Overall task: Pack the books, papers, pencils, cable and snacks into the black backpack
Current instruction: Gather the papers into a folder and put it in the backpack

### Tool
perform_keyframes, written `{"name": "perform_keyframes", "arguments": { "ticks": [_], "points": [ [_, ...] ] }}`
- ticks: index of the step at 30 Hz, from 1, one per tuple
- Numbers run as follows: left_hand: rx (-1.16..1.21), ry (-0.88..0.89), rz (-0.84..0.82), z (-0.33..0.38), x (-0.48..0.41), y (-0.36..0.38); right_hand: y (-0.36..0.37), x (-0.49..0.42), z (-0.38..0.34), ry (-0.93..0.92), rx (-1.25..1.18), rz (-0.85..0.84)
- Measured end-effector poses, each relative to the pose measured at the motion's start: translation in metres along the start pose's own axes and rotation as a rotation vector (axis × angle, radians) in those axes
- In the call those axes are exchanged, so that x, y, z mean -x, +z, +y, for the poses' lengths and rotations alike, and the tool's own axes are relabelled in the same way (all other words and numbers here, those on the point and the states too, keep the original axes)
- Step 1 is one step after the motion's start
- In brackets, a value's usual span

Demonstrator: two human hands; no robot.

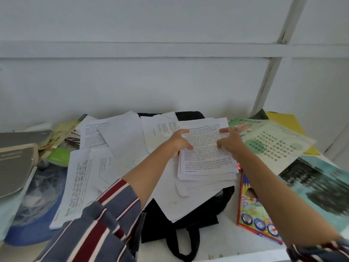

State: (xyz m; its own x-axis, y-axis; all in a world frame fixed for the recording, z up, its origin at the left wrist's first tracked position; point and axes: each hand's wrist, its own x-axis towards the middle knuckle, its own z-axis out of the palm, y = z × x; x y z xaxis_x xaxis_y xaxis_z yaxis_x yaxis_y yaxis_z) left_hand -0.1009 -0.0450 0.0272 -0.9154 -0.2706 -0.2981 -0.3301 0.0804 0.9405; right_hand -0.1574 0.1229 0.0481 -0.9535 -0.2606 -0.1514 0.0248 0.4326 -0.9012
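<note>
We gripped the printed stack (pixel 205 148) with left hand (pixel 178 143) and right hand (pixel 229 143). Loose papers (pixel 120 140) covering the black backpack (pixel 188 210) could slide off.

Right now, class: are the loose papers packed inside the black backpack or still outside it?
Outside: papers lie spread over the black backpack; both hands grip one stack.

Your sleeves (pixel 105 224) are grey-blue with dark red and cream stripes, pushed back well behind your fingers (pixel 186 131), forearms bare.
</note>
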Motion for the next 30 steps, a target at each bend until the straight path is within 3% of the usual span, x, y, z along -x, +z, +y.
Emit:
{"name": "perform_keyframes", "arguments": {
  "ticks": [4,9,15,21,30],
  "points": [
    [0.163,-0.007,-0.038,0.004,0.004,-0.001,-0.011,0.004,-0.006,0.016,-0.067,-0.027],
    [0.156,0.054,-0.011,0.015,0.003,-0.002,-0.024,0.008,-0.016,0.011,-0.169,-0.064],
    [-0.064,0.178,0.154,0.020,-0.008,-0.014,-0.008,-0.009,-0.028,-0.087,-0.131,-0.066],
    [-0.398,0.031,0.149,0.002,-0.021,-0.015,0.023,-0.027,-0.011,-0.135,0.300,-0.045],
    [-0.403,0.041,0.164,0.007,-0.026,-0.007,0.019,-0.034,-0.001,-0.106,0.162,-0.024]
  ]
}}
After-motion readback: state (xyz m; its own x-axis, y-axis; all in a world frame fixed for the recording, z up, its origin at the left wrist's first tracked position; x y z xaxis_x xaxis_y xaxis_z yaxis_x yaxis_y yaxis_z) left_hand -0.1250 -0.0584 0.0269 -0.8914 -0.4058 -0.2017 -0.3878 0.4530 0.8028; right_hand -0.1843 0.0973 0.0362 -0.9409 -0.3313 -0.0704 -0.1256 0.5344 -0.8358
